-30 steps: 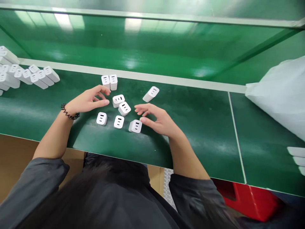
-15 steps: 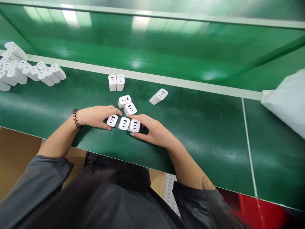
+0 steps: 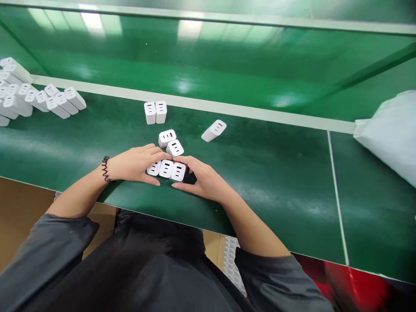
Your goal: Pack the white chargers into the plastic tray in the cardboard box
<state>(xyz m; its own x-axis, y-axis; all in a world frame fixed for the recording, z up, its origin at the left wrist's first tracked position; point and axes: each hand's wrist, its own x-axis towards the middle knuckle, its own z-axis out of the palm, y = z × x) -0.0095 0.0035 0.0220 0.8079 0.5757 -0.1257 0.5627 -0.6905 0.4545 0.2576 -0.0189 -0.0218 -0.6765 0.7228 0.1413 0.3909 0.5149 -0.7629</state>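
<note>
Three white USB wall chargers stand side by side in a row, ports facing up. My left hand (image 3: 134, 164) has its thumb and fingers around the left charger (image 3: 154, 169), partly covering it. The middle charger (image 3: 166, 169) is pressed between the outer two. From the other end my right hand (image 3: 207, 178) grips the right charger (image 3: 178, 172), thumb in front and fingers behind. Just beyond the fingertips, another charger (image 3: 175, 148) touches a turned charger (image 3: 167, 138).
Two paired chargers (image 3: 155, 113) stand farther back on the green table (image 3: 276, 182). A lone charger (image 3: 214, 131) leans to the right of them. Many chargers (image 3: 58, 103) are grouped at far left. A white bag (image 3: 390, 134) sits at the right edge, before a green back panel (image 3: 227, 65).
My left hand has moved right with the left charger, closing the gap to the middle one. The three chargers now touch in one row. The view has shifted slightly.
</note>
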